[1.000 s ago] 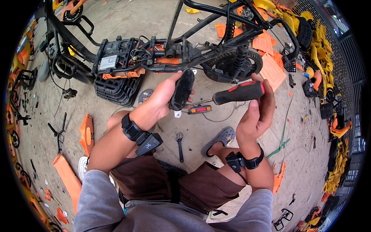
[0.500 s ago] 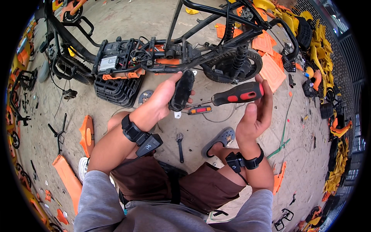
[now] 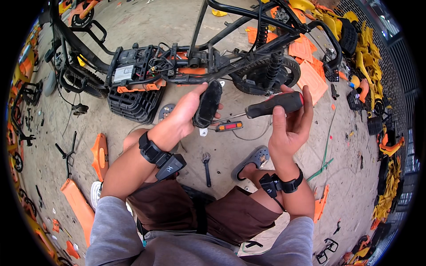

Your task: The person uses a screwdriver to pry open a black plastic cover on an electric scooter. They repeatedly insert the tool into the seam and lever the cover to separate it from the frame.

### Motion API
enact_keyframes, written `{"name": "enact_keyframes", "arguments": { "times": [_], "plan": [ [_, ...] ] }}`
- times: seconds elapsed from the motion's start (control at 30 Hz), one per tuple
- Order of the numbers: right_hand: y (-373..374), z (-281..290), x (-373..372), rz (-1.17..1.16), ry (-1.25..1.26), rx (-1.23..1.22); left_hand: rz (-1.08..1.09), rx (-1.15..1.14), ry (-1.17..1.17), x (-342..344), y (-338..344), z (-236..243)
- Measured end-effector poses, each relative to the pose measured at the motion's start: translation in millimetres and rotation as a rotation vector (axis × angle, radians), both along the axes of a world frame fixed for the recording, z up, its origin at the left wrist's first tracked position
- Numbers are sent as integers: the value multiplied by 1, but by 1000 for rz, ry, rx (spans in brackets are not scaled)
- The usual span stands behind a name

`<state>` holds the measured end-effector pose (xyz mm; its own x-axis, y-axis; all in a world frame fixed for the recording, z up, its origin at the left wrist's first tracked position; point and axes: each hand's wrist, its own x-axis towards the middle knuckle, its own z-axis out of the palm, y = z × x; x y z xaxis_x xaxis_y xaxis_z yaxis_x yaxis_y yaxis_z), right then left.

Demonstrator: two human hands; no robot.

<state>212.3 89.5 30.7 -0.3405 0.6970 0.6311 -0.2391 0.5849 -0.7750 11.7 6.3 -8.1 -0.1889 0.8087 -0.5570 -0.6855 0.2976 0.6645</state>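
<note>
My left hand [image 3: 184, 108] is wrapped round an oblong black part [image 3: 207, 104] with rounded ends, a pale metal tab showing at its lower end. In my right hand [image 3: 290, 128] lies a screwdriver [image 3: 275, 104] with a thick black and red handle, thumb on the near side and fingers behind. Its shaft points left and reaches the edge of the black part; whether the tip sits in a screw is hidden. Just below the shaft is an orange and red light strip [image 3: 229, 126].
A stripped black scooter frame [image 3: 195, 75] stands ahead, with its rear wheel [image 3: 288, 73] at right. An adjustable wrench [image 3: 207, 170] lies on the floor between my legs. Orange panels [image 3: 80, 206] lie at left; yellow panels [image 3: 370, 57] are piled at right.
The screwdriver handle has rolled in my right hand, its red patches turning out of sight, and my fingers have shifted round it. My left hand and the black part stay almost still.
</note>
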Motion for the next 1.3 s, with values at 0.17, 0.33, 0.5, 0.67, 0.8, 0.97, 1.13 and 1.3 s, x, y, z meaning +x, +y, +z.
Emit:
{"name": "enact_keyframes", "arguments": {
  "times": [0.17, 0.33, 0.5, 0.67, 0.8, 0.97, 1.13, 1.3],
  "plan": [
    [-1, 3, -1, 12, 69, -73, 14, 23, -43, 0, 0, 4],
    [-1, 5, -1, -9, 88, -89, 18, 38, -27, -1, -1, 3],
    [0, 3, 1, -45, 95, -50, 19, 51, -30, -2, -2, 2],
    [4, -1, 1, 26, 149, -6, 27, 58, -49, -1, 0, 3],
    [1, -13, -2, 44, -173, -96, 32, 119, -129, -1, 1, -2],
    [-7, -18, -11, 215, -579, -213, 58, 128, -160, 1, 2, -1],
    [-13, -25, -17, 233, -653, -123, 25, 146, -113, 2, 0, 2],
    [-16, -38, -23, 190, -679, -30, 26, 123, -61, 5, 1, -2]
  ]
}}
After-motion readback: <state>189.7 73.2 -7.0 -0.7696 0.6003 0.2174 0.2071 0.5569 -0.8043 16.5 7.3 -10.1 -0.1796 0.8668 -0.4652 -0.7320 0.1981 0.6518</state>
